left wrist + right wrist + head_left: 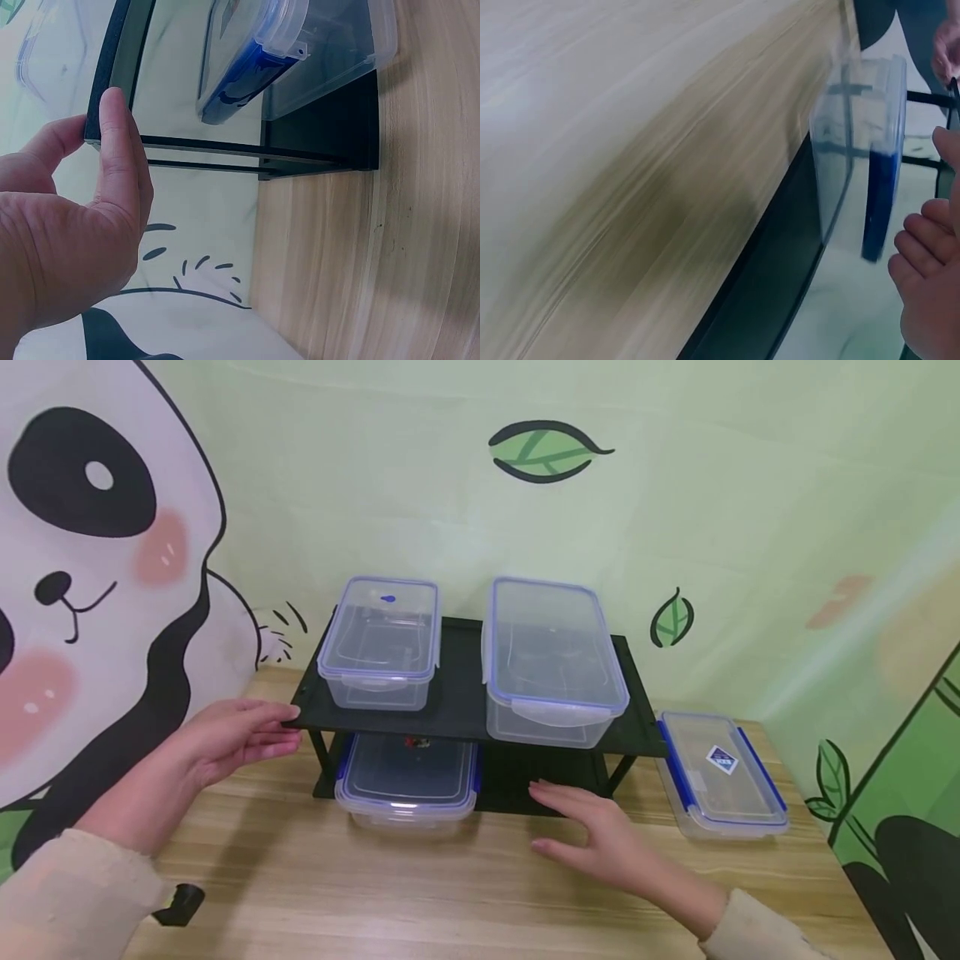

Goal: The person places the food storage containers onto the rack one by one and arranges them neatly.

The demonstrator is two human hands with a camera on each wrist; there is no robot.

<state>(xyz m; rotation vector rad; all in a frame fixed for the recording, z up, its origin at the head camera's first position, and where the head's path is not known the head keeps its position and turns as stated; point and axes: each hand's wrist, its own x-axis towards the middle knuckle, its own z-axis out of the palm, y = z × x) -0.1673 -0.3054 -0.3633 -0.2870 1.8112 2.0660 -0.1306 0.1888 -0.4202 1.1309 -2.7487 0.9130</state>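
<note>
A black two-tier shelf rack [461, 685] stands on the wooden table. My left hand [228, 739] pinches the front left corner of its upper board, thumb on top and fingers beneath, as the left wrist view shows. The right hand [596, 835] hovers before the lower tier with its fingers extended, holding nothing. On the upper board sit a smaller clear lidded container [382, 639] at left and a larger one [551, 647] at right. Another clear container with blue clips [408, 777] rests on the lower tier at left, jutting past the front edge.
Right of the rack, a flat clear container with blue clips [723, 772] lies on the table [360, 893]. A small black object [180, 904] is near my left sleeve. Behind stands a green backdrop [375, 468] printed with a panda and leaves.
</note>
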